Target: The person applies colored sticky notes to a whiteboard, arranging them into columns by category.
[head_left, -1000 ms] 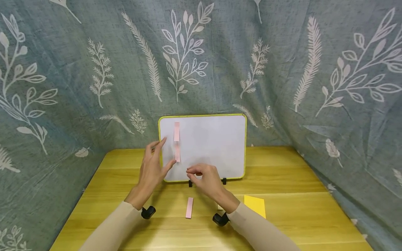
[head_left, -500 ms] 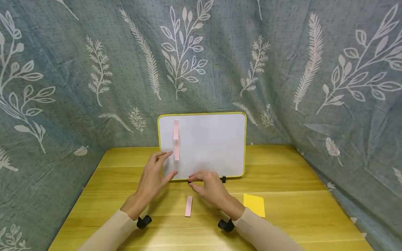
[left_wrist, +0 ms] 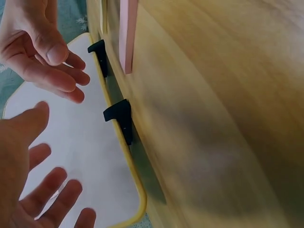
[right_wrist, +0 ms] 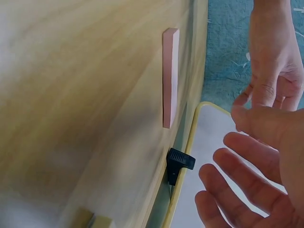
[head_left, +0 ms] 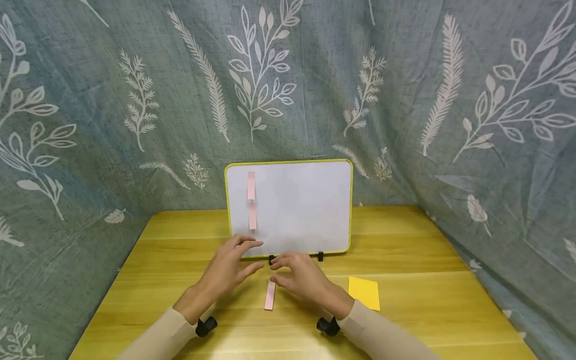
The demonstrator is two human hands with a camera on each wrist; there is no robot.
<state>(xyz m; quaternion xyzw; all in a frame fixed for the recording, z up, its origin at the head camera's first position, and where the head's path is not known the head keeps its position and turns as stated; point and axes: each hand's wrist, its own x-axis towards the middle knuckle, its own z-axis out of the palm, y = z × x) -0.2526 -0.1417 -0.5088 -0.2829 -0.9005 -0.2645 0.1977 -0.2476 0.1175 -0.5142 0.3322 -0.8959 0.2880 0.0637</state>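
My left hand (head_left: 225, 267) hangs in front of the whiteboard's lower left corner, fingers spread and relaxed, holding nothing. Facing it, my right hand (head_left: 303, 277) has loosely bent fingers with nothing between them. On the table between and just below the hands lies a narrow pink sticky-note pad (head_left: 269, 297); its thick side shows in the right wrist view (right_wrist: 169, 78). The yellow-framed whiteboard (head_left: 301, 210) stands upright behind. Two pink sticky strips, an upper strip (head_left: 251, 186) and a lower strip (head_left: 253, 216), are stuck one under the other near its left edge.
A yellow paper piece (head_left: 364, 294) lies right of my right forearm. Black stand feet (head_left: 321, 256) hold the board's bottom edge. A small yellowish object (right_wrist: 99, 222) shows at the bottom of the right wrist view. A patterned curtain (head_left: 288, 100) closes off the table's back and sides.
Both hands have come down from the board toward the table, the left hand leaving the lower pink strip and moving right. The pad and the strips have stayed in place.
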